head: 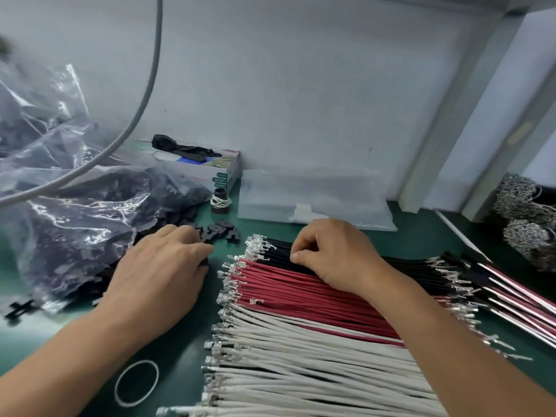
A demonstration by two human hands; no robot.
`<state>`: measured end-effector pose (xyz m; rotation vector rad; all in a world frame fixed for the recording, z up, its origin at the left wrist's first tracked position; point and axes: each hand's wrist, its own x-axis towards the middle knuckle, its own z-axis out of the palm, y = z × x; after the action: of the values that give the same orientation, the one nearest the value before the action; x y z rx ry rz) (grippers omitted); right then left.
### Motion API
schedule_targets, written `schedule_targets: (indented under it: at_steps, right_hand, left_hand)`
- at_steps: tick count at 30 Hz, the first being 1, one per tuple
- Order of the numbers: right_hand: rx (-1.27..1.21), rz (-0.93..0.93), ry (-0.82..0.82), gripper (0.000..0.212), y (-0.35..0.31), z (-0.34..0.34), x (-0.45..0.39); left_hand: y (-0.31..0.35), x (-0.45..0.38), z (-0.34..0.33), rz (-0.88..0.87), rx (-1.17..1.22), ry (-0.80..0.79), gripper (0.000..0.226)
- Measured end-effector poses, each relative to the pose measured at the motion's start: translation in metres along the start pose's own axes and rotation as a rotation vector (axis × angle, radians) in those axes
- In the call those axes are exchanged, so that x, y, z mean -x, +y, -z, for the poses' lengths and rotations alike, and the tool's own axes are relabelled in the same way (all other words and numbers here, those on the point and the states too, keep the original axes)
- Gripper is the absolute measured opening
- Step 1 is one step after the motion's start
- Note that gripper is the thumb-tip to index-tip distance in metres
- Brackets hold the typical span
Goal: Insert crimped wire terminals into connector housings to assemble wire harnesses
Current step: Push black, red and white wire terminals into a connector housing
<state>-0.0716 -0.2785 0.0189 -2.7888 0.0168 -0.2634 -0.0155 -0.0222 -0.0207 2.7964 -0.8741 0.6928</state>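
Crimped wires lie side by side on the green mat: black wires [275, 246] at the far end, red wires [288, 288] in the middle, white wires [301, 356] nearest me, metal terminals pointing left. My right hand [331, 254] rests on the black wires, its curled fingertips pinching one of them. My left hand [162, 266] lies palm down over loose black connector housings [224, 230], and its fingertips hold one black housing [204, 263], mostly hidden.
A clear plastic bag [75, 212] full of black housings spills at the left. A small box [216, 168], a black spool [220, 200] and a flat clear bag [316, 200] stand behind. Finished harnesses [511, 290] lie at right; a white rubber band [137, 383] lies near me.
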Motion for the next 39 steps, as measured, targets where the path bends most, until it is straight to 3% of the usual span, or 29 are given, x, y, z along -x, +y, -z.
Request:
schedule_targets:
  at_steps: [6,11,14,17,21,27,39]
  right_hand:
    - [0.007,0.042,0.141,0.010,-0.003,0.018,0.002]
    - [0.057,0.231,0.558,0.008,-0.015,0.063,0.013]
    - [0.234,0.363,0.751,0.008,-0.021,0.074,0.034]
    - [0.381,0.436,0.722,0.007,-0.014,0.045,0.058]
    - [0.211,0.408,0.617,0.009,0.001,0.000,0.075]
    - [-0.103,0.350,0.537,0.015,-0.004,-0.008,0.078]
    - [-0.115,0.376,0.453,0.017,-0.016,-0.012,0.080]
  left_hand:
    - [0.001,0.003,0.004,0.031,-0.039,-0.040,0.030]
    - [0.004,0.001,0.012,0.026,-0.013,-0.010,0.020]
    - [0.006,0.000,0.020,0.095,0.121,0.107,0.017]
    - [0.010,0.003,0.022,0.108,0.338,0.210,0.023]
    - [0.031,0.008,0.022,0.023,0.652,0.226,0.022]
    - [0.046,0.015,0.022,-0.023,0.748,0.123,0.026]
    - [0.050,0.019,0.021,0.044,1.053,0.110,0.019]
